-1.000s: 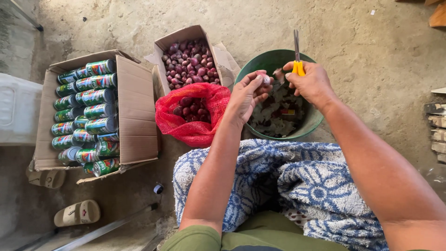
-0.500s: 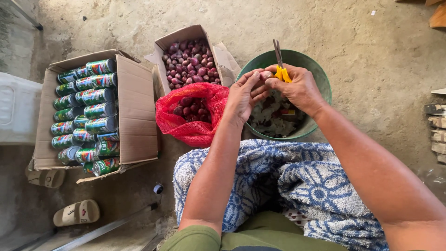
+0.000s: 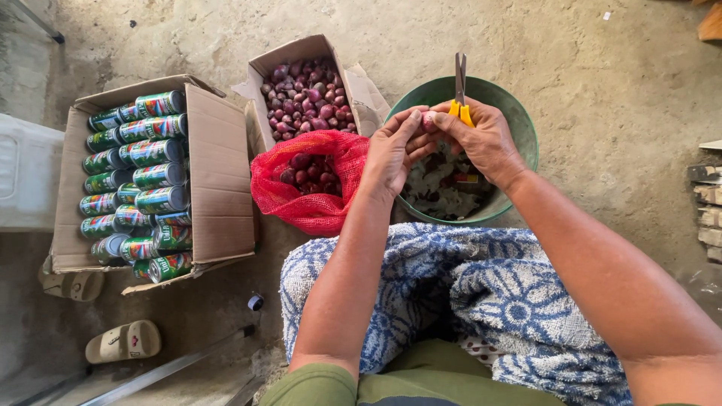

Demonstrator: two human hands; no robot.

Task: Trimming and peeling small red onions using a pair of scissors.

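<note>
A: Where's the shallot (image 3: 428,120) now?

B: Over the green basin's (image 3: 519,120) far rim, pinched between both hands' fingertips. Half a second ago the hands sat lower; they've lifted a touch.

A: And the scissors (image 3: 459,84)?

B: Blades upright now, not tilted; yellow handles gripped in the right hand (image 3: 485,139). The left hand (image 3: 391,150) curls in, thumb pressing the bulb. Red mesh bag (image 3: 312,180) lies just beside the basin's left edge.

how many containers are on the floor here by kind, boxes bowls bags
cardboard boxes: 2, one of cans, one of red onions
green bowl: 1
red mesh bag: 1
total: 4
</note>
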